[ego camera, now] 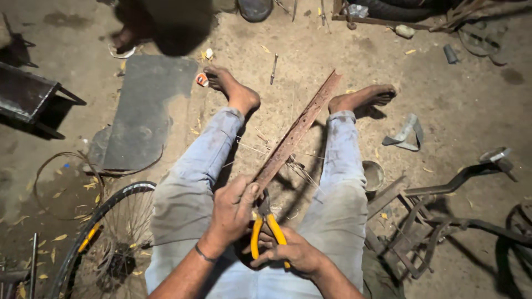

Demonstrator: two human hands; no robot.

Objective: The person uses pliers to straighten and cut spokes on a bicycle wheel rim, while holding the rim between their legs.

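Two hands are busy: the left hand [233, 213] grips the rusty metal strip [296, 132], the right hand [293, 253] squeezes yellow pliers [266, 232] at its near end; next, a firm steady pull seems needed

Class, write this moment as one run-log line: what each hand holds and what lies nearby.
left hand: grips rusty rim strip | right hand: holds yellow pliers at strip end | nearby: wheel, tin

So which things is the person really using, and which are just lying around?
In use:
- left hand
- right hand
- yellow-handled pliers
- rusty rim strip

Lying about:
- bicycle wheel
- small tin
- dark mat
- bicycle frame
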